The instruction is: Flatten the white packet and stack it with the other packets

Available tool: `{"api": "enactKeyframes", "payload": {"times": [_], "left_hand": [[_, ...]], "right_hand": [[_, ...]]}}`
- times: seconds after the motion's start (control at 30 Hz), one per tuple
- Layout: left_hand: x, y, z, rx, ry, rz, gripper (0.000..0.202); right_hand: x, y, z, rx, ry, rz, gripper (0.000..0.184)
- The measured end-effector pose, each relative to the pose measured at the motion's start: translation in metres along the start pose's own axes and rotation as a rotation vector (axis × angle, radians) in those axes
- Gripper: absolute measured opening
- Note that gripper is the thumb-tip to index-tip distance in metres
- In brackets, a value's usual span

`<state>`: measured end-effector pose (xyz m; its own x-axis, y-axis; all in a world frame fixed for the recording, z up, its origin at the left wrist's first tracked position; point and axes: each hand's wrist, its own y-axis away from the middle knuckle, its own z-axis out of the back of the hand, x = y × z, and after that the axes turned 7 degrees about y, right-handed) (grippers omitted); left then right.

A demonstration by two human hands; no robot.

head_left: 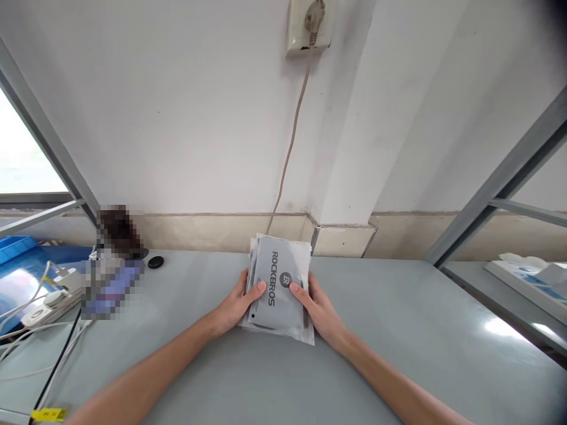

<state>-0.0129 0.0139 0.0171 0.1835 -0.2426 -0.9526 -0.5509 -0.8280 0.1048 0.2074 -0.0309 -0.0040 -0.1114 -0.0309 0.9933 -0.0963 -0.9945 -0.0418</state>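
Stack of flat grey packets in clear plastic sleeves, top one printed ROCKBROS, lying on the grey worktop near its far edge, just in front of the skirting of the wall. Clasped from both sides: left hand against the left edge, right hand against the right edge. Fingers closed narrowly on the pile, thumbs laid over the top face, the rest curled along the sides and partly hidden beneath.

Probably light and soft, bending rather than stiff. Glossy sleeves likely slippery against one another, so layers apt to slide apart or fan out. Best taken at the two long edges, thumbs on top and fingers under, squeezing the layers together, much as gripped now. No sign of anything fragile.

Above, wall socket with a plug in it and a beige cable running down behind the pile. Off to the left, small black round object on the worktop, white power strip with cords, blue tray beyond. Off to the right, grey metal struts and a neighbouring surface with white and blue items, too distant to tell apart.
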Motion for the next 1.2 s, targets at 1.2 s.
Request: {"api": "enactKeyframes", "payload": {"times": [1.2], "left_hand": [[0.009,-0.018,0.013,-0.315,-0.135,-0.224,0.081]], "right_hand": [[-0.007,-0.006,-0.001,-0.192,0.183,0.007,0.059]]}}
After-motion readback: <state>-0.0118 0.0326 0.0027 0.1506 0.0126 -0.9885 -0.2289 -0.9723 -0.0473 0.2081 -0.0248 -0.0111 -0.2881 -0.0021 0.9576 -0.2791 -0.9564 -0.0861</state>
